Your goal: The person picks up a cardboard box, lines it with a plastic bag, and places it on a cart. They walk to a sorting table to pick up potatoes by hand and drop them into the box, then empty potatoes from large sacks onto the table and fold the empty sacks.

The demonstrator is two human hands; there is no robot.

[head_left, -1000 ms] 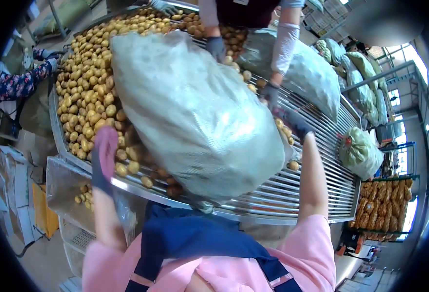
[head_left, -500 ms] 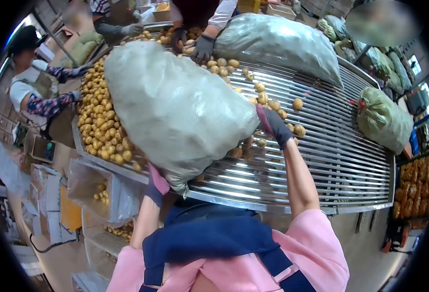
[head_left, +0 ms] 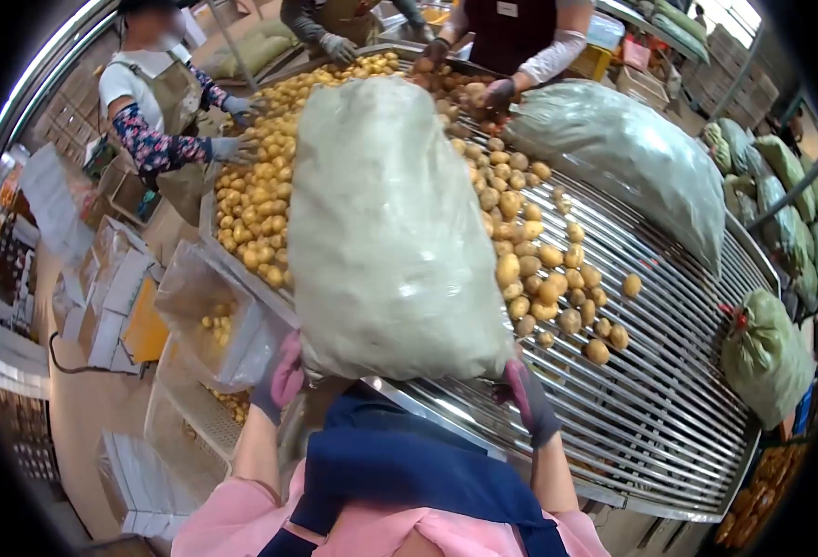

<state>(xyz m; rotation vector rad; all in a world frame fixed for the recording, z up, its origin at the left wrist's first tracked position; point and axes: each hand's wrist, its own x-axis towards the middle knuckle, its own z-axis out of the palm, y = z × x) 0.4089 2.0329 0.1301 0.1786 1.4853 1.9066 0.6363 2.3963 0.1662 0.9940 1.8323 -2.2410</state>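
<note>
A big pale woven sack [head_left: 390,241] lies lengthwise in front of me on the slatted metal table [head_left: 650,427]. My left hand [head_left: 277,379], in a purple and dark glove, is closed on its near left corner. The near right corner is held by my right hand [head_left: 530,399], gloved the same way; its fingertips are partly hidden. Loose potatoes [head_left: 256,218] are heaped along the sack's left side. More potatoes [head_left: 544,278] spread over the slats to its right. The sack's far end rests among potatoes, and its underside is out of sight.
Another full sack [head_left: 623,153] lies at the back right, and a tied green sack [head_left: 766,357] at the right edge. Co-workers' gloved hands [head_left: 233,148] handle potatoes across the table. A plastic-lined crate [head_left: 214,316] stands at the left, near stacked cartons [head_left: 112,302].
The sack has swung round so its near end is square to me, held at both corners. My right hand has come nearer. More potatoes now lie to the right of the sack.
</note>
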